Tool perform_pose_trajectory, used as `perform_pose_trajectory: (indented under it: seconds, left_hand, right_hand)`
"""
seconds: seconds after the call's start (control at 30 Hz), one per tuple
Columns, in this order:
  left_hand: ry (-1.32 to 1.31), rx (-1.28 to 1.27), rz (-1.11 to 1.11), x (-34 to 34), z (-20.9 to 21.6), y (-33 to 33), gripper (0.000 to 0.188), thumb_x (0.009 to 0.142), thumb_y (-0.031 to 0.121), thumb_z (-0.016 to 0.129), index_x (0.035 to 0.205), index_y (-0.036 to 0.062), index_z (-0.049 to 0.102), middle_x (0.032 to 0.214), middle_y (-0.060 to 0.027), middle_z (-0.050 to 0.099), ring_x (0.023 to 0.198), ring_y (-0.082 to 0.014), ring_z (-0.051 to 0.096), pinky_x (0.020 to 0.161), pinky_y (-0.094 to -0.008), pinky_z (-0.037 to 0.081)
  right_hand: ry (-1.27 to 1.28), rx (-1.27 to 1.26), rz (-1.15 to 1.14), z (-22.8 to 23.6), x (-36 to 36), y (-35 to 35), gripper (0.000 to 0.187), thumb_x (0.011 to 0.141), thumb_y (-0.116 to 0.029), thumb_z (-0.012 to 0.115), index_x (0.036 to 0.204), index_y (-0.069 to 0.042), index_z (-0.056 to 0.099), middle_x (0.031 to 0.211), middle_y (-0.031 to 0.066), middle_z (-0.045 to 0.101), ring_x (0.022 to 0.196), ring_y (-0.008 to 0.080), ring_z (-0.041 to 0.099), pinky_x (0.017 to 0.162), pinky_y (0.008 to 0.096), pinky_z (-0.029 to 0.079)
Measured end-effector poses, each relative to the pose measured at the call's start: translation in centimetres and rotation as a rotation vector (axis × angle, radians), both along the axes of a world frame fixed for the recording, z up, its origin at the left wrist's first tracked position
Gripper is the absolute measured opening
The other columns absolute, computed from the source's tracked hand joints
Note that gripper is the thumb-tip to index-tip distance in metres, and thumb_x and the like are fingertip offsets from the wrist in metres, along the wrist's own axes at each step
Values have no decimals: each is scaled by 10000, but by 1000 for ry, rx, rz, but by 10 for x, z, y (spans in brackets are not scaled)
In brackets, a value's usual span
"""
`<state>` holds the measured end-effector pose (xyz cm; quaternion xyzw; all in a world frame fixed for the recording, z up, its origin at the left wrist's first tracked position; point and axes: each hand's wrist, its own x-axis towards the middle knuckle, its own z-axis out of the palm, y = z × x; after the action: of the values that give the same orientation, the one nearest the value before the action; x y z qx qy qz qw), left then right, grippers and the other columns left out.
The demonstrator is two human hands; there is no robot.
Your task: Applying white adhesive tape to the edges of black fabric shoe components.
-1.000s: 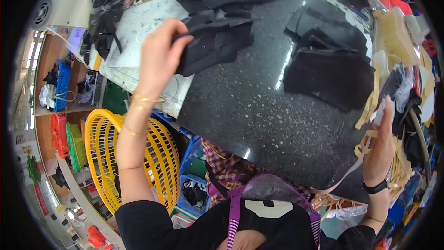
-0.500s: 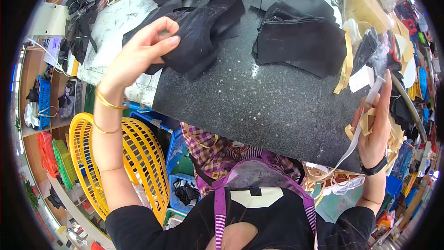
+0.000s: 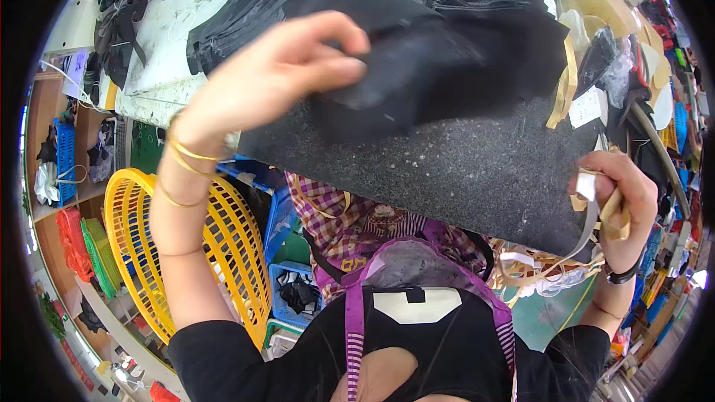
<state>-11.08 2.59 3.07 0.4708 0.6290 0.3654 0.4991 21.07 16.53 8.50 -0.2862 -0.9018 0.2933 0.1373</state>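
The left hand (image 3: 279, 78) pinches a black fabric piece (image 3: 417, 67) lifted above the dark speckled table (image 3: 462, 171), hiding the stack behind it, while the right hand (image 3: 622, 205) grips tan strips (image 3: 607, 212) beside cluttered scraps, a yellow basket (image 3: 141, 253) below.

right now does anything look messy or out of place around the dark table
Nothing looks damaged or spilled. The left hand holds a black fabric piece over the dark table, the right hand grips tan strips, and more strips dangle tangled off the table's near edge.
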Motion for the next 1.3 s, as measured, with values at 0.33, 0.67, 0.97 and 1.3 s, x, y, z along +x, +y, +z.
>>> perform_pose_trajectory:
  seconds: [0.33,0.67,0.97,1.3]
  left_hand:
    - [381,377,-216,75,-48,-3,251,836,136,692,1037,25,589,1009,-99,634,865,-285,626,774,-323,497]
    - [1071,722,-378,76,-55,-50,400,821,295,671,1122,33,650,1169,-96,617,1029,-234,577,846,-363,474]
    - [1086,735,-488,71,-60,-44,398,857,337,609,1114,38,662,1208,-77,597,1201,-261,537,1001,-402,426]
    - [988,688,-529,66,-65,-43,396,861,335,605,1108,30,655,1192,-98,574,1234,-300,532,1024,-420,431]
  right_hand:
    - [28,-428,206,5,-39,-18,81,822,-79,668,862,-15,699,632,61,663,477,143,637,458,237,476]
    - [-386,-805,144,-43,-85,-7,154,898,-57,579,854,68,659,629,111,653,550,148,656,502,269,510]
    - [-293,-846,115,-74,-91,-3,142,816,-28,628,806,113,619,600,148,636,552,226,676,533,305,535]
    - [304,-1160,53,-43,-71,-17,371,778,-173,734,623,-61,416,839,151,608,732,237,640,625,337,529]
